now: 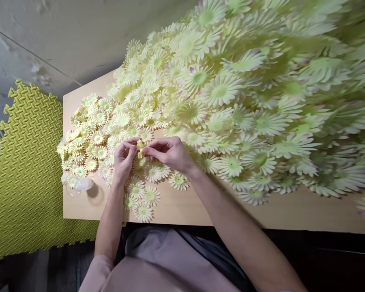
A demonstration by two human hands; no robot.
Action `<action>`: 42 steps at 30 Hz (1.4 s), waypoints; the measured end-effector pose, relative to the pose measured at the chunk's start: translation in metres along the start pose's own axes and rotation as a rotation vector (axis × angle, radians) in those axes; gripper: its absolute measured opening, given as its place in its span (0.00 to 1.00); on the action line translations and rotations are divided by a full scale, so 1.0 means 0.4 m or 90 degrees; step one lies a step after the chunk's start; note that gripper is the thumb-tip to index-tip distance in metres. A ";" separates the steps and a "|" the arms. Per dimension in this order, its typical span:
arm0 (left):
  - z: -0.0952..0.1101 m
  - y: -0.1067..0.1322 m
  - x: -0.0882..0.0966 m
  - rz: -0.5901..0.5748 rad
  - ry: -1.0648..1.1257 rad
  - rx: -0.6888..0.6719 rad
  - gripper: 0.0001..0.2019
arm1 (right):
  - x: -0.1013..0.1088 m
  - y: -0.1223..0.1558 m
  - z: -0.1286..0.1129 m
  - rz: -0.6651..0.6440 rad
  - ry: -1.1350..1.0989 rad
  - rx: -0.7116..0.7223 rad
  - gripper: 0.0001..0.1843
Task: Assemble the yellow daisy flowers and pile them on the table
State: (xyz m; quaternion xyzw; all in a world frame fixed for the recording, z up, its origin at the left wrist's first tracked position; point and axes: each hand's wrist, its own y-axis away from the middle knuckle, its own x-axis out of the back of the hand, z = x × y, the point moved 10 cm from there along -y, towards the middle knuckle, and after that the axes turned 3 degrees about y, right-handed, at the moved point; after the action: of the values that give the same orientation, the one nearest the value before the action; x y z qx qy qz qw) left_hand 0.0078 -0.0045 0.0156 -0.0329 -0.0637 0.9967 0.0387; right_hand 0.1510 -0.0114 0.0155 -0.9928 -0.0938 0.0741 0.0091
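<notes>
Between my two hands, over the front middle of the table, is a small pale-yellow artificial flower [140, 149], partly covered by fingertips. My left hand [125, 156] pinches it from the left with thumb and forefinger. From the right, my right hand [169, 153] is closed on it in a similar pinch. Just below my hands lie several loose flower heads [151, 195] with cream petals and light green centres. A dense pile of smaller, fuller flowers [91, 140] sits left of my left hand.
A huge heap of cream flower heads [219, 91] covers the table's back and right. A clear rounded container [82, 184] stands near the left front corner of the wooden table [176, 207]. Yellow-green foam matting [27, 170] borders the left edge, and a grey wall [88, 32] rises behind.
</notes>
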 end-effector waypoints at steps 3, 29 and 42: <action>-0.019 -0.001 -0.007 -0.009 0.044 0.032 0.12 | 0.002 -0.001 -0.004 -0.002 -0.030 0.013 0.13; -0.007 -0.009 0.038 0.092 0.033 0.004 0.14 | 0.102 0.023 -0.071 0.249 0.087 0.152 0.31; 0.047 0.000 -0.001 0.056 -0.085 -0.089 0.12 | -0.019 0.000 0.008 -0.002 0.046 0.021 0.13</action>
State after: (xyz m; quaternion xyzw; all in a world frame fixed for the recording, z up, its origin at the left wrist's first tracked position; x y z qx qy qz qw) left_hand 0.0069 -0.0071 0.0344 0.0279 -0.1340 0.9905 -0.0116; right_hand 0.1433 -0.0128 0.0136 -0.9944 -0.0937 0.0395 0.0287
